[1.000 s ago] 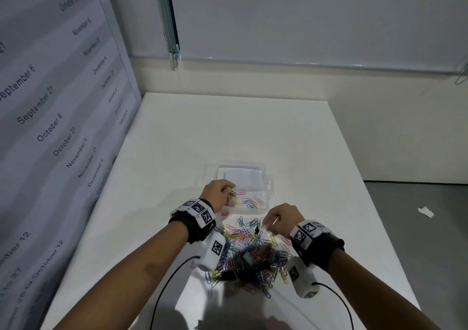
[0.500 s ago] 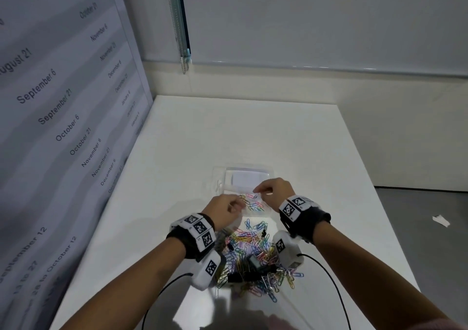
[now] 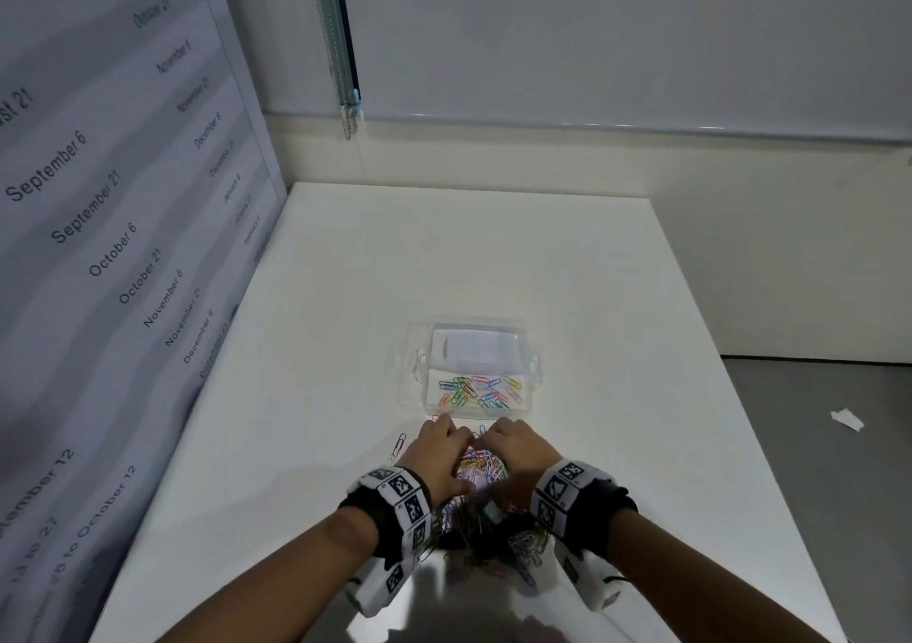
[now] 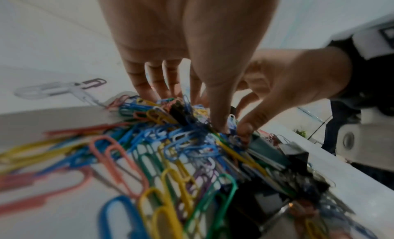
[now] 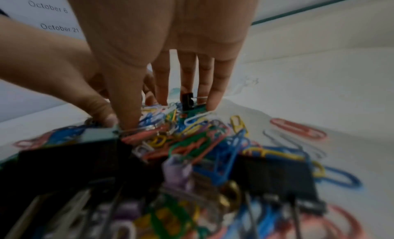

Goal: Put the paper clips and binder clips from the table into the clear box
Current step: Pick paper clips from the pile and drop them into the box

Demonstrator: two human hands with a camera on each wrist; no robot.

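Note:
A clear box [image 3: 528, 371] stands open on the white table [image 3: 444, 257], with several coloured paper clips [image 3: 481, 390] in it. Just in front of it lies a heap of coloured paper clips [image 3: 481, 467] mixed with black binder clips [image 3: 469, 531]. Both hands are on the heap's far end, side by side. My left hand [image 3: 439, 450] has its fingertips and thumb dug into the clips [image 4: 192, 112], a bunch caught between them. My right hand [image 3: 513, 450] does the same [image 5: 162, 114], its thumb against the left thumb. Black binder clips [image 5: 275, 173] lie on the near side of the heap.
A single loose paper clip [image 3: 399, 445] lies left of my left hand. A banner printed with dates [image 3: 123, 247] walls off the table's left side. The table's right edge drops to a grey floor with a paper scrap [image 3: 846, 419].
Both hands have come back from over the box to the heap. More clips now lie in the box than a second ago.

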